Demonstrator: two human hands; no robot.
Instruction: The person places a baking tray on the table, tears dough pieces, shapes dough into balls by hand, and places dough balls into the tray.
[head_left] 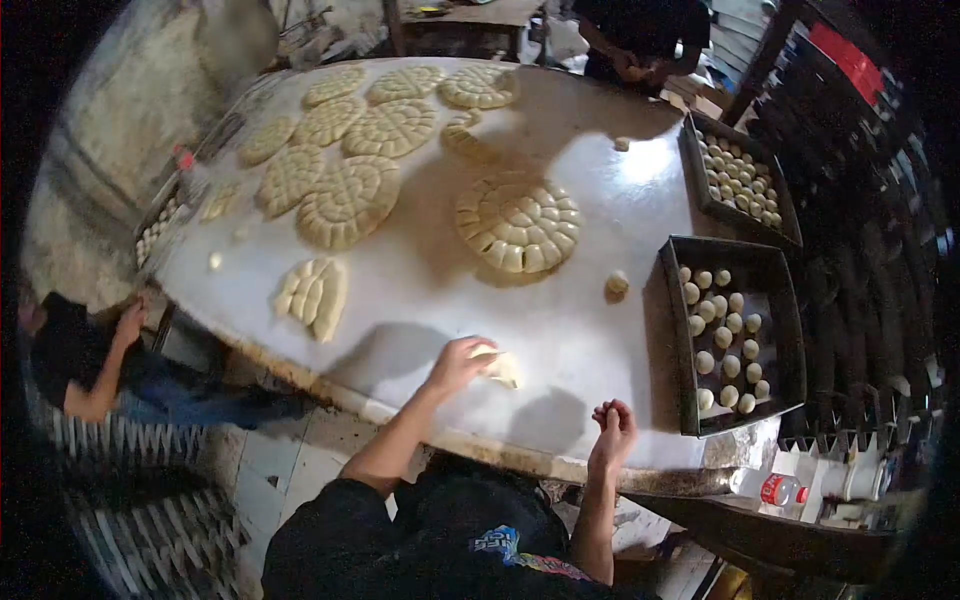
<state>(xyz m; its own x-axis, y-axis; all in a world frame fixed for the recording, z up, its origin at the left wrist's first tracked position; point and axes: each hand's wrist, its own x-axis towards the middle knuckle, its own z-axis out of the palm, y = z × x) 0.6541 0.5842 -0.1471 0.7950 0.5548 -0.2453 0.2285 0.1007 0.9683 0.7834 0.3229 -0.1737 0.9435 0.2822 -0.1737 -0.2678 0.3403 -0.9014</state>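
Observation:
My left hand point(459, 366) is on a small piece of dough point(500, 369) near the front edge of the table, its fingers curled over the dough's left end. My right hand point(616, 422) hovers farther right, fingers closed together; whether anything small is between them I cannot make out. Beyond my hands lies a large round of segmented dough point(520, 220), arranged in rings. A fan-shaped section of dough pieces point(313, 298) sits to the left. One dough ball point(617, 283) rests right of the large round.
Several patterned dough rounds point(390, 127) cover the far left of the table point(400, 290). At right stand two dark trays of dough balls, a near tray point(672, 330) and a far tray point(790, 222). A plastic bottle point(783, 490) lies right. People stand at left point(75, 350) and far side point(650, 35).

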